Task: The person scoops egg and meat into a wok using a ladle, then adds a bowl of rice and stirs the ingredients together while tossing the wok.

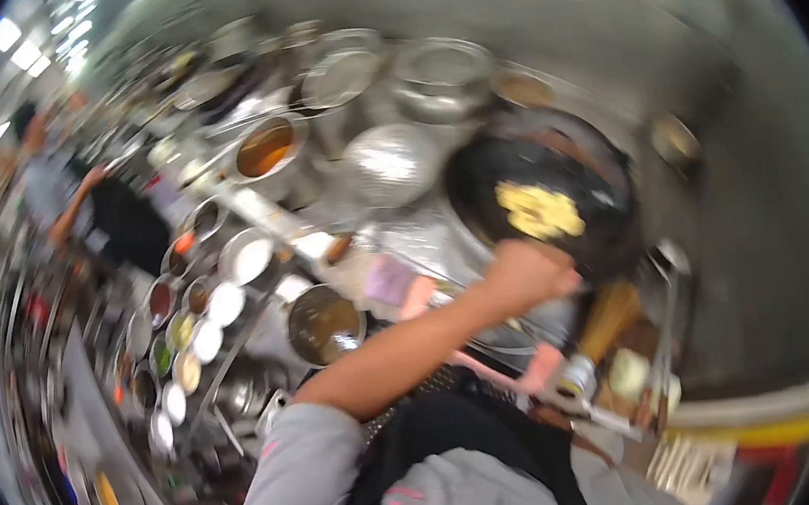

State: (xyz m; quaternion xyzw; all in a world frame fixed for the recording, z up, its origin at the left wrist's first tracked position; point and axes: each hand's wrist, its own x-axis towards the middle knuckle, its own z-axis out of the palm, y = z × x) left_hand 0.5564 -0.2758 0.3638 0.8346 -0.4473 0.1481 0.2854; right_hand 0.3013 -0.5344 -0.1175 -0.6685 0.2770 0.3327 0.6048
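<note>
My left hand (530, 274) is closed at the near rim of a black wok (602, 158), seemingly gripping that rim; the fingers are blurred. Yellow cooked egg (540, 209) lies in several soft pieces inside the wok. A ladle (667, 259) stands to the right of the wok, its handle running down. Near it are a bamboo brush (609, 320) and a pale round thing (627, 372). Low by my apron shows a smeared patch of skin, apparently part of my right arm; its hand I cannot make out. Pink cloth (540, 368) lies below my left wrist.
A domed perforated metal strainer (388, 165), a pot of reddish-brown liquid (265, 149) and a pot of cloudy liquid (323, 322) stand left of the wok. Several seasoning bowls (226, 304) line the counter. Another person (88, 192) works at far left. A metal wall (759, 245) rises at right.
</note>
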